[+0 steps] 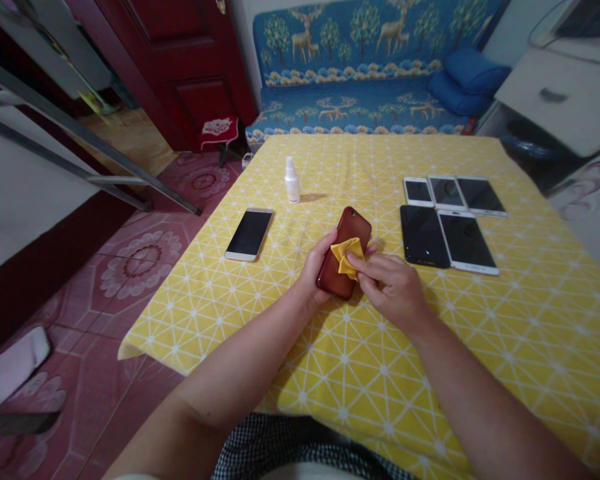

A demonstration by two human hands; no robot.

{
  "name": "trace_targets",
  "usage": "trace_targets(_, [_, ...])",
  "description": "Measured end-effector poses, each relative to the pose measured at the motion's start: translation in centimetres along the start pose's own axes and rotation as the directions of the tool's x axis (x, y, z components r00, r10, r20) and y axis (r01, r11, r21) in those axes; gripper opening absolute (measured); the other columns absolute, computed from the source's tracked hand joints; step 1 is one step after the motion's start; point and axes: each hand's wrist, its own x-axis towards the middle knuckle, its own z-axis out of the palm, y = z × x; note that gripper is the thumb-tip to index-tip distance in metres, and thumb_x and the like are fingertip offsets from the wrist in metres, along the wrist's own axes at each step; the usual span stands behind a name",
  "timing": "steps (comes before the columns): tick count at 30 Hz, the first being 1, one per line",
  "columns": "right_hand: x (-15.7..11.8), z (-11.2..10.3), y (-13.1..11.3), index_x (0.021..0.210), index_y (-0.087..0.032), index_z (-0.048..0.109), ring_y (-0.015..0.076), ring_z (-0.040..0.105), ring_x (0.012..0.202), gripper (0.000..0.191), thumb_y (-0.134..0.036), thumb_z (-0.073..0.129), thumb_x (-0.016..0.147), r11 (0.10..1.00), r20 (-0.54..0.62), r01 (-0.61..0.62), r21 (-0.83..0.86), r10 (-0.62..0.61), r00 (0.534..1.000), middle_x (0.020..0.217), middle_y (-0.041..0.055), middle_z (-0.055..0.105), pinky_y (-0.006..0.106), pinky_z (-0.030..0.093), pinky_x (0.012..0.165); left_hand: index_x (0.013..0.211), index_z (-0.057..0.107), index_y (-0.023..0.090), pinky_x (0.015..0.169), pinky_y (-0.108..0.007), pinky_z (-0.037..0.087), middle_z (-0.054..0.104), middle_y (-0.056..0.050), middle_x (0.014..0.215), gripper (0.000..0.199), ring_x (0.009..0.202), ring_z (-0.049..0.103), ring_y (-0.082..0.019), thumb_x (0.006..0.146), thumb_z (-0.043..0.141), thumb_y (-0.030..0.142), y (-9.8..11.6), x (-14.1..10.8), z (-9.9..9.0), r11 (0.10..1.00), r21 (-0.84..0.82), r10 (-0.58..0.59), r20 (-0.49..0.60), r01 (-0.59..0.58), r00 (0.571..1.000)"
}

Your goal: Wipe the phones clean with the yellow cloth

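Above the near half of the yellow-covered counter (pixel 350 360), the left grip (pixel 314 268) is closed around a phone in a reddish-brown case (pixel 356 225), back side up; the right grip (pixel 399 288) pinches a yellow cloth (pixel 344 253) against it. Wiping looks under way, unfinished. Five phones (pixel 470 241) lie grouped at right, a lone phone (pixel 250 235) at left, near a white spray bottle (pixel 293 187); whether these are wiped, I cannot tell.

The brown case (pixel 351 225) looks like smooth, glossy plastic; the yellow cloth (pixel 343 253) is matt; the black phone (pixel 424 233) at right looks glossy.
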Motion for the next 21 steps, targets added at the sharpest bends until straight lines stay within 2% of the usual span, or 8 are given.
trace_targets(5, [0.2, -0.1, -0.5, 0.121, -0.030, 0.074, 0.0167, 0.063, 0.070, 0.044, -0.010, 0.053, 0.088, 0.991, 0.070, 0.114, 0.064, -0.118, 0.990, 0.069, -0.0016, 0.069, 0.036, 0.052, 0.077, 0.117, 0.070, 0.014, 0.093, -0.038, 0.057, 0.077, -0.011, 0.109, 0.046, 0.106, 0.073, -0.026, 0.098, 0.045, 0.047, 0.0, 0.0, -0.3, 0.995, -0.020, 0.093, -0.011, -0.093, 0.996])
trace_targets(8, [0.2, -0.1, -0.6, 0.122, -0.030, 0.073, 0.0153, 0.064, 0.071, 0.045, -0.009, 0.053, 0.088, 0.982, 0.102, 0.142, 0.122, -0.154, 0.983, 0.070, -0.0024, 0.068, 0.035, 0.052, 0.079, 0.120, 0.069, 0.015, 0.097, -0.041, 0.056, 0.076, -0.011, 0.111, 0.047, 0.111, 0.071, -0.027, 0.096, 0.047, 0.049, 0.1, 0.0, -0.4, 0.993, -0.032, 0.112, -0.038, -0.114, 0.993])
trace_targets(11, [0.2, -0.1, -0.6, 0.121, -0.030, 0.073, 0.0150, 0.065, 0.072, 0.045, -0.009, 0.053, 0.087, 0.979, 0.094, 0.149, 0.140, -0.163, 0.982, 0.073, -0.0024, 0.071, 0.036, 0.052, 0.081, 0.122, 0.068, 0.015, 0.099, -0.043, 0.055, 0.076, -0.012, 0.113, 0.048, 0.113, 0.070, -0.027, 0.096, 0.047, 0.050, 0.1, 0.1, -0.7, 0.990, -0.063, 0.127, -0.019, -0.128, 0.992])
trace_targets(16, [0.1, 0.0, -0.4, 0.118, -0.026, 0.075, 0.0174, 0.067, 0.073, 0.041, -0.009, 0.052, 0.089, 0.998, 0.055, 0.060, 0.029, -0.062, 0.997, 0.078, 0.0014, 0.075, 0.036, 0.052, 0.077, 0.126, 0.066, 0.015, 0.101, -0.048, 0.053, 0.073, -0.013, 0.119, 0.052, 0.117, 0.068, -0.029, 0.099, 0.041, 0.051, 0.2, 0.3, -1.1, 0.980, -0.098, 0.179, 0.063, -0.173, 0.982])
trace_targets(19, [0.0, 0.0, -0.2, 0.118, -0.024, 0.076, 0.0194, 0.070, 0.079, 0.041, -0.009, 0.052, 0.089, 1.000, 0.025, -0.014, -0.022, 0.014, 1.000, 0.087, 0.0043, 0.078, 0.036, 0.053, 0.076, 0.124, 0.067, 0.013, 0.098, -0.044, 0.055, 0.073, -0.014, 0.118, 0.052, 0.113, 0.069, -0.028, 0.100, 0.037, 0.049, 0.3, 0.3, -0.9, 0.981, -0.078, 0.181, 0.060, -0.176, 0.982])
trace_targets(21, [-0.1, 0.0, 0.0, 0.120, -0.024, 0.076, 0.0192, 0.069, 0.075, 0.041, -0.010, 0.052, 0.089, 0.996, 0.031, -0.079, -0.048, 0.080, 0.996, 0.082, 0.0040, 0.077, 0.034, 0.053, 0.073, 0.121, 0.068, 0.011, 0.096, -0.039, 0.056, 0.074, -0.015, 0.115, 0.050, 0.109, 0.071, -0.026, 0.100, 0.040, 0.047, 0.3, 0.3, -0.7, 0.985, -0.056, 0.168, 0.047, -0.165, 0.985])
